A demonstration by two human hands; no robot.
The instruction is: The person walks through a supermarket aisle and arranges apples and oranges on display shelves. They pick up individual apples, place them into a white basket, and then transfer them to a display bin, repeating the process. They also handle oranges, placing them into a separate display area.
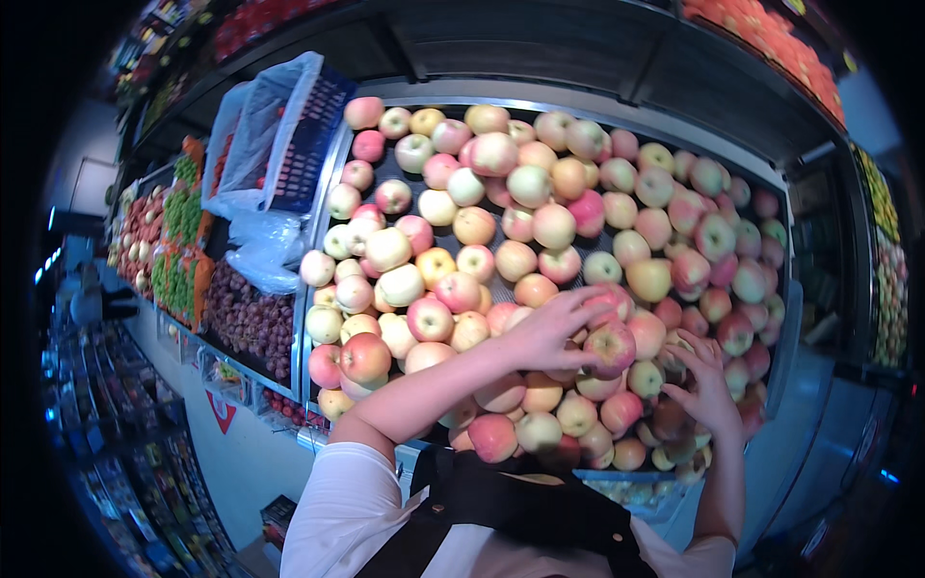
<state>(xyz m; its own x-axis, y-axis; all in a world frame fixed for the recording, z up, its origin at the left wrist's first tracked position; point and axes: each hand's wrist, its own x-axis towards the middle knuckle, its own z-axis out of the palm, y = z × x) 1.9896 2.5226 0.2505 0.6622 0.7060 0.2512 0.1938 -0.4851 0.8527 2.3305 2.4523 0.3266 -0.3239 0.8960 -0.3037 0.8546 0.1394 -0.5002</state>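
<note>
Many red-and-yellow apples fill a large black display tray (556, 97) with a metal rim in front of me. My left hand (556, 332) reaches in from the left, its thumb and fingers around a red-and-yellow apple (611, 348); its fingertips also lie against a redder apple behind. Just to the right, my right hand (701, 379) is spread, fingers curved over the pile beside a pale apple (645, 378). Whether its fingertips touch fruit is hard to see.
Left of the tray are a blue plastic crate (307, 137) lined with clear film, a crumpled plastic bag (267, 246), dark grapes (246, 318) and bagged green grapes (181, 217). Dark shelving (506, 50) rises behind. A person (90, 303) stands in the far left aisle.
</note>
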